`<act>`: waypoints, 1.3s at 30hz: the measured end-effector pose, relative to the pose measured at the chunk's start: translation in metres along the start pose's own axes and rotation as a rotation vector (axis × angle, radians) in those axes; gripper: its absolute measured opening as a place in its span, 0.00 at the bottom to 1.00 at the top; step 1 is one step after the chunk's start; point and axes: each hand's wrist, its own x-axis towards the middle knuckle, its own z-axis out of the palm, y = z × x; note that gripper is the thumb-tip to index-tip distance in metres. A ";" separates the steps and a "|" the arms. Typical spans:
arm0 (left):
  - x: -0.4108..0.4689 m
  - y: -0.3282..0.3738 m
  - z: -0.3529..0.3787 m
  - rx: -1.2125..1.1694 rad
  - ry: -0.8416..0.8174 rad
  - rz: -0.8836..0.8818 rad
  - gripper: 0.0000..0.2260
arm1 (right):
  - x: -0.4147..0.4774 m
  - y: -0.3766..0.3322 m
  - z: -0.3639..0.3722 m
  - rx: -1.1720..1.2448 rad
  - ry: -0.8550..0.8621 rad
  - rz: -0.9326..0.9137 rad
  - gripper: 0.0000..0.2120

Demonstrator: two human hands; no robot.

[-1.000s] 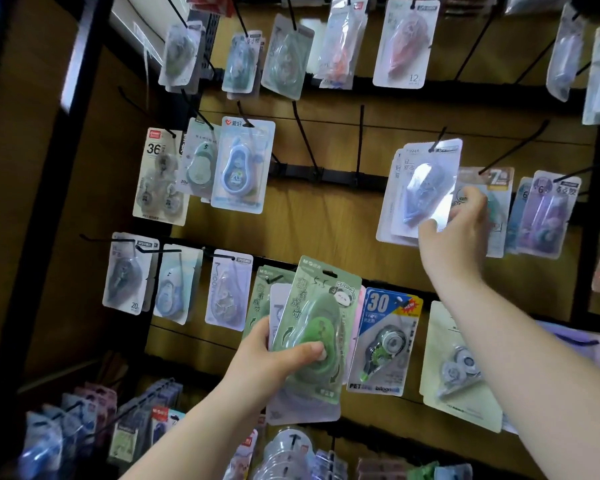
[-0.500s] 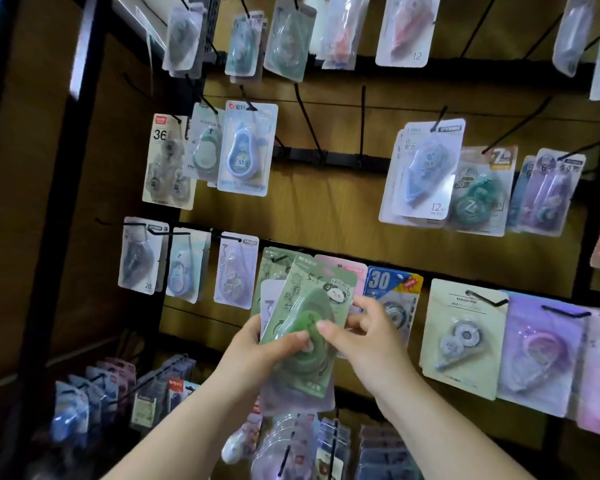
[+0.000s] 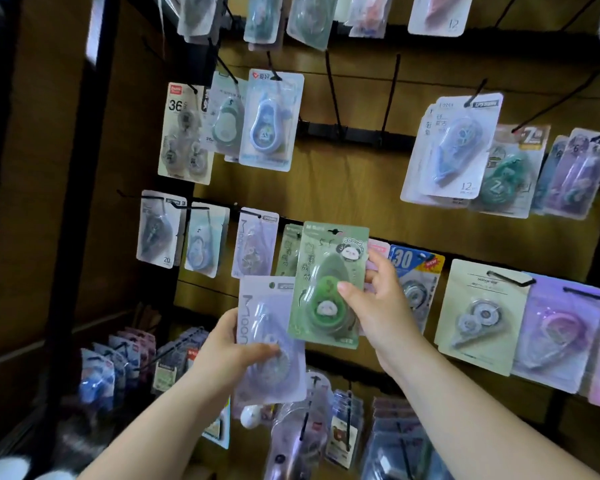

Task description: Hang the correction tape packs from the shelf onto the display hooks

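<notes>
- The right hand (image 3: pixel 381 306) has a closed grip on a green pack (image 3: pixel 328 289) of correction tape: the thumb presses on the front of the clear blister and the fingers curl behind the card's right edge.
- The green pack stands nearly upright, just left of that grip, with its hang hole at the top edge. The hole sits level with a row of black hooks; whether it is on a hook cannot be told.
- The left hand (image 3: pixel 226 351), lower and to the left of the right grip, holds a lilac pack (image 3: pixel 271 341) printed "Moon" — thumb across the lower front, fingers behind the card.
- The green pack's lower left part overlaps the lilac pack's upper right corner, lying in front of it.
- Just behind the green pack's left edge hangs a second green card (image 3: pixel 286 251).
- Directly above the left grip hangs a matching "Moon" pack (image 3: pixel 255 242).
- Just right of the right grip hangs a blue pack (image 3: pixel 414 268) marked "30". Farther right are a cream pack (image 3: pixel 482 313) and a purple pack (image 3: pixel 561 327).
- Well above both grips, two bare hooks (image 3: pixel 333 95) jut from a black rail.
- Below both grips, more packs hang in a lower row — blurred.
</notes>
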 end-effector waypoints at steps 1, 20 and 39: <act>0.001 -0.001 -0.005 0.004 0.035 -0.006 0.23 | 0.000 -0.001 0.002 -0.023 -0.018 -0.007 0.26; -0.003 -0.002 -0.061 0.076 0.205 -0.045 0.20 | 0.033 0.005 0.037 -0.161 -0.016 0.026 0.26; 0.002 -0.010 -0.072 0.080 0.194 -0.088 0.19 | 0.059 0.027 0.055 -0.475 0.075 0.026 0.28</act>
